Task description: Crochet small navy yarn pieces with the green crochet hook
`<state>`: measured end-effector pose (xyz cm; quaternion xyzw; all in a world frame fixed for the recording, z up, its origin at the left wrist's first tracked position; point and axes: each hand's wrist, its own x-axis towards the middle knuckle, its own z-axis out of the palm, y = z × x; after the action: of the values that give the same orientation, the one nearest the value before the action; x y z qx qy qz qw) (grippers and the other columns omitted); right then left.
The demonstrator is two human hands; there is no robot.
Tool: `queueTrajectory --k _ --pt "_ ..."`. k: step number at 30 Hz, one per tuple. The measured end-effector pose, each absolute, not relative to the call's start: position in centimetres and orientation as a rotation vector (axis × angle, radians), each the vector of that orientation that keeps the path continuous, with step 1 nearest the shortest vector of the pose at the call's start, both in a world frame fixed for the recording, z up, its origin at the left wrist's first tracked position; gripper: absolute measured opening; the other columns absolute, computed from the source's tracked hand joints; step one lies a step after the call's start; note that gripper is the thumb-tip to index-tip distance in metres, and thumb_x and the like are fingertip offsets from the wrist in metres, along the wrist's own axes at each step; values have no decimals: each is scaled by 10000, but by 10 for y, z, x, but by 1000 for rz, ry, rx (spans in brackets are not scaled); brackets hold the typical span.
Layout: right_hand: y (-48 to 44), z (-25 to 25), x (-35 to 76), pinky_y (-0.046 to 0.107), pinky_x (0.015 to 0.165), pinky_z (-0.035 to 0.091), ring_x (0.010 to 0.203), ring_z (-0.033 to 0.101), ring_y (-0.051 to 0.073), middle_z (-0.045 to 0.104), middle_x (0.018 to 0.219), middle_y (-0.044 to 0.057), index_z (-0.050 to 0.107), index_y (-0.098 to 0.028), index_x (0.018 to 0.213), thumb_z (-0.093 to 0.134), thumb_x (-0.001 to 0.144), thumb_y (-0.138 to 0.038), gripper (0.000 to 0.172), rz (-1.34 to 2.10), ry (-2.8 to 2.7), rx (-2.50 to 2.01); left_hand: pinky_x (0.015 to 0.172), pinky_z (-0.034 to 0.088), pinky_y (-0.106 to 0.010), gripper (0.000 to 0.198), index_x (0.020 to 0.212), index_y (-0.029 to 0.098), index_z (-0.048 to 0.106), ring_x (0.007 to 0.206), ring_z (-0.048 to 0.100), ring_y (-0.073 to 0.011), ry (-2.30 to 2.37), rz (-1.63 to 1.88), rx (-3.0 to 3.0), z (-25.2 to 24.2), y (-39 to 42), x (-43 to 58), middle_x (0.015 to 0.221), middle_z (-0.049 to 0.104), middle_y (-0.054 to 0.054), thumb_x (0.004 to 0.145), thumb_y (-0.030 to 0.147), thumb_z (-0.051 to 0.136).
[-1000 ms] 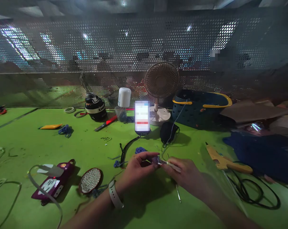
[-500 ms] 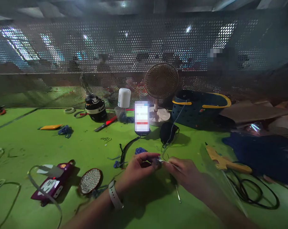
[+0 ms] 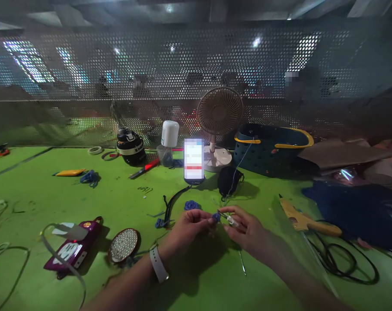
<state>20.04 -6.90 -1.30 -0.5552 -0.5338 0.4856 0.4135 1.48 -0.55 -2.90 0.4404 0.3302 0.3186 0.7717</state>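
Since half a second ago both hands have shifted a little farther out over the green table [image 3: 85,198]. The small blue crochet piece [image 3: 216,217] now shows more plainly between them, and less of the hook [image 3: 231,220] sticks out of the right fist than before.

The left hand [image 3: 191,225] comes in from the near left, with a white band [image 3: 158,264] on the wrist. Its thumb and fingertips are pinched narrow on the blue crochet piece. The right hand [image 3: 249,231] reaches in from the near right, its fingers curled close around the hook, whose tip points left and touches the piece.

The piece is held just above the table's middle, near of the black yarn ball [image 3: 228,179] and the lit phone [image 3: 193,159]. A thin thread [image 3: 239,166] runs from the hands up to the dark basket [image 3: 270,149] on the far right.
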Motion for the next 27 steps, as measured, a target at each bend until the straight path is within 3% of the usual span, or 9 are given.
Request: queueTrajectory --k 4,7,12,14,17,20,24,27 --pt "-69 -15 195 246 578 455 665 588 142 631 745 -9 606 -205 902 705 792 -432 271 1293 -1313 -1341 698 458 -249 295 749 142 726 687 607 -112 722 736 1122 -33 -8 15 740 711 -20 644 385 856" --pt "-67 -15 194 235 532 405 599 512 119 558 660 -31 597 -192 755 689 780 -541 362 1284 -1248 -1382 725 455 -258 273 732 146 703 712 601 -119 704 705 1129 -26 -11 13 740 692 -8 656 362 853" --pt "-65 -14 193 226 449 255 492 346 83 440 575 -66 610 -180 753 708 719 -615 447 1300 -1039 -1446 711 445 -230 251 884 174 692 746 598 -104 704 748 997 -20 -13 14 831 698 -5 775 388 765" --pt "-64 -13 193 229 442 218 480 303 76 399 552 -80 593 -181 730 734 686 -615 458 1282 -1004 -1415 716 457 -241 323 943 172 690 749 617 -117 692 732 968 -24 -12 15 841 711 -19 718 365 818" --pt "-63 -11 194 226 429 193 462 280 68 370 523 -94 576 -184 711 756 654 -617 473 1270 -962 -1407 695 456 -242 333 862 151 701 675 610 -109 676 743 970 -30 -8 15 742 698 -11 624 296 885" --pt "-62 -11 196 220 414 173 441 259 60 349 512 -107 571 -186 724 753 658 -614 470 1281 -945 -1408 696 441 -230 280 874 159 716 696 604 -103 680 835 987 -25 -5 12 751 689 -6 672 293 856" --pt "-63 -10 196 213 409 178 434 253 55 347 518 -111 563 -189 745 736 696 -586 436 1282 -922 -1416 669 432 -252 402 1066 208 698 735 596 -131 744 814 876 -11 -8 11 804 671 -9 790 500 712" --pt "-64 -8 193 215 410 192 434 276 62 354 508 -107 557 -195 735 733 696 -586 430 1268 -928 -1417 688 428 -270 446 991 182 716 774 584 -155 743 738 937 -11 -13 13 825 666 -27 769 569 696"
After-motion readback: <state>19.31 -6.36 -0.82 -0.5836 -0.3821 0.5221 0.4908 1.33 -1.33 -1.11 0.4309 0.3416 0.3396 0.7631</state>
